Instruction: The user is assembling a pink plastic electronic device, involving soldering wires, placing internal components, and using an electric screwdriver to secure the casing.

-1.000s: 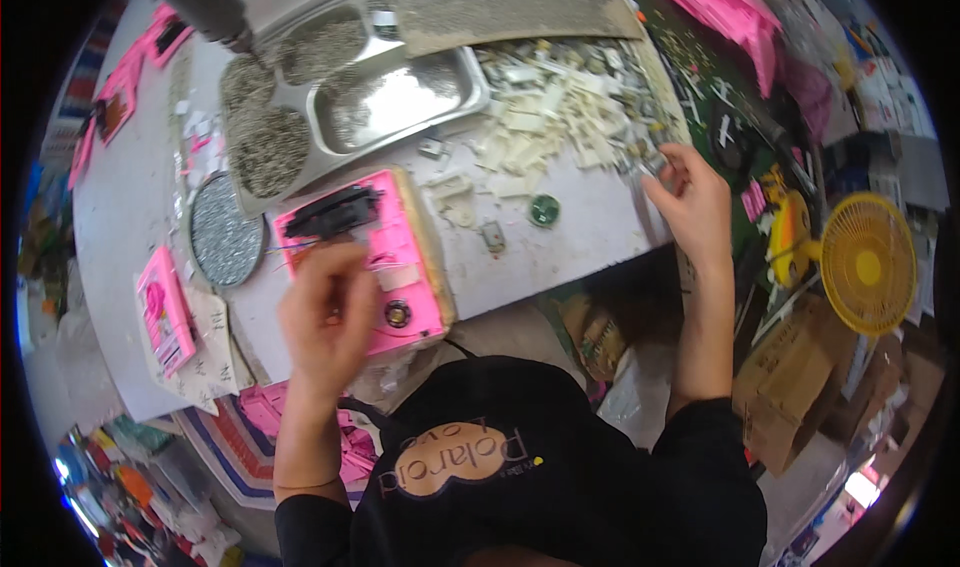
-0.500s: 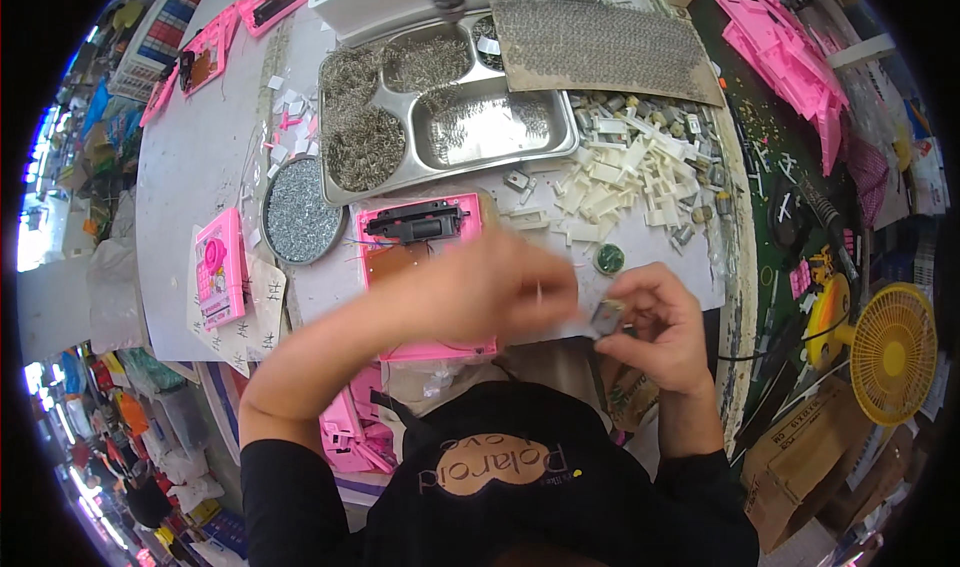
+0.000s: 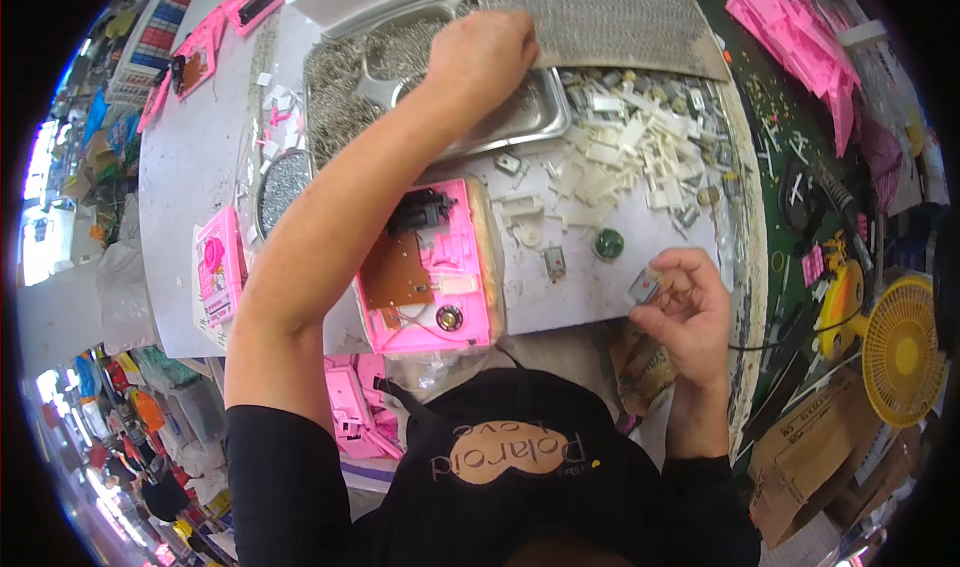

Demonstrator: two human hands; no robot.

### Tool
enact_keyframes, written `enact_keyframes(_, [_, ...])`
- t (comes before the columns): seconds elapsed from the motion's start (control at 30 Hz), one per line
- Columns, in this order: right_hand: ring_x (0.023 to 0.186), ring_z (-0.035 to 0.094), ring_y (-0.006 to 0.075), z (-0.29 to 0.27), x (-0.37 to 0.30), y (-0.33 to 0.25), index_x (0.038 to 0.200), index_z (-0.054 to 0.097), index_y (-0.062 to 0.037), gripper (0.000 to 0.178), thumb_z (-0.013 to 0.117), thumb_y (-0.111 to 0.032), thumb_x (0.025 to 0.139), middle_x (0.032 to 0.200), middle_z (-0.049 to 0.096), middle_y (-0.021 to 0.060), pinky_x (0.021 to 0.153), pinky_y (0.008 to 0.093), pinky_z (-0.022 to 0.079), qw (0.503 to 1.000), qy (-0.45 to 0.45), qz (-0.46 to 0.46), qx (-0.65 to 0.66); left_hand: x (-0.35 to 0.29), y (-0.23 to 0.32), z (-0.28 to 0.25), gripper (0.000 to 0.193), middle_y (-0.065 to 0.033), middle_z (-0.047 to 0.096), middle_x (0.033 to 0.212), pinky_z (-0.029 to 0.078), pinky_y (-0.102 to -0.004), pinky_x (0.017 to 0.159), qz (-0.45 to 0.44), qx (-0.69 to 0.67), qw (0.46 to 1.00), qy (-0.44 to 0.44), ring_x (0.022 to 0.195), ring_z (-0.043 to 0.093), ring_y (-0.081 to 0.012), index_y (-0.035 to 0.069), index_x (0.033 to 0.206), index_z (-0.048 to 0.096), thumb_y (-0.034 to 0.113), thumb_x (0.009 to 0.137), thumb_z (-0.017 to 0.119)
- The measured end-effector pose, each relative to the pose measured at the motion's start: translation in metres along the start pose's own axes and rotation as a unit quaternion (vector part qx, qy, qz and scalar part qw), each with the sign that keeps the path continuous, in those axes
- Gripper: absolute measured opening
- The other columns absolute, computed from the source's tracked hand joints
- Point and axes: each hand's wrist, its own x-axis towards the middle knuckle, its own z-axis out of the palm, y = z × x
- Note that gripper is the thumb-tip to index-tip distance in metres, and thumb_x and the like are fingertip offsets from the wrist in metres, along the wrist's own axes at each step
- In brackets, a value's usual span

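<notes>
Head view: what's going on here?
A person works at a cluttered table. The right hand pinches a small grey part near the table's front edge. The left hand is above the steel tray, by a ribbed sheet; whether it grips anything is unclear. A pink casing with a brown board lies between.

Your left arm (image 3: 350,212) stretches far forward, the left hand (image 3: 485,55) back up and curled; your right hand (image 3: 692,305), closer in, makes a pinch.
</notes>
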Motion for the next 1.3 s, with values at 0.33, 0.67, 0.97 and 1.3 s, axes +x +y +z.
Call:
enact_keyframes(0.33, [0.066, 0.047, 0.0021, -0.023, 0.032, 0.015, 0.124, 0.062, -0.0042, 0.038, 0.072, 0.002, 0.087, 0.077, 0.057, -0.0038, 0.061, 0.0195, 0.039, 0.954, -0.002, -0.035, -0.297, -0.07, 0.038, -0.034, 0.012, -0.0169, 0.071, 0.088, 0.056, -0.0455, 0.066, 0.171, -0.153, 0.967, 0.112, 0.078, 0.069, -0.0373, 0.006, 0.101, 0.064, 0.017, 0.096, 0.064])
enact_keyframes(0.67, [0.066, 0.062, 0.02, -0.003, 0.061, 0.003, 0.123, 0.063, -0.0117, 0.039, 0.067, -0.006, 0.084, 0.073, 0.06, 0.0073, 0.063, 0.0332, 0.049, 0.763, -0.091, -0.179, -0.615, -0.239, 0.056, -0.088, 0.013, -0.0108, 0.072, 0.094, 0.058, -0.0278, 0.068, -0.119, -0.52, 0.841, -0.088, 0.083, 0.072, -0.0156, 0.0, 0.102, 0.072, -0.003, 0.09, 0.07])
enact_keyframes(0.97, [0.071, 0.056, 0.0027, 0.074, 0.013, -0.001, 0.131, 0.056, -0.0017, 0.048, 0.075, 0.003, 0.087, 0.084, 0.061, -0.0024, 0.066, 0.017, 0.044, 0.986, -0.138, 0.091, -0.014, -0.273, 0.062, -0.068, 0.022, -0.0061, 0.066, 0.103, 0.056, -0.0239, 0.078, -0.203, -0.556, 0.805, -0.043, 0.093, 0.065, -0.0099, -0.001, 0.112, 0.064, -0.007, 0.092, 0.068])
enact_keyframes(1.3, [0.071, 0.059, 0.0045, 0.102, 0.026, 0.013, 0.134, 0.053, -0.0021, 0.05, 0.076, 0.0, 0.089, 0.082, 0.064, 0.0015, 0.064, 0.0183, 0.045, 0.958, -0.216, 0.183, 0.031, -0.28, 0.06, -0.066, 0.033, -0.0056, 0.063, 0.107, 0.055, -0.022, 0.078, -0.196, -0.566, 0.801, -0.016, 0.095, 0.065, -0.0091, 0.001, 0.118, 0.054, -0.007, 0.09, 0.071])
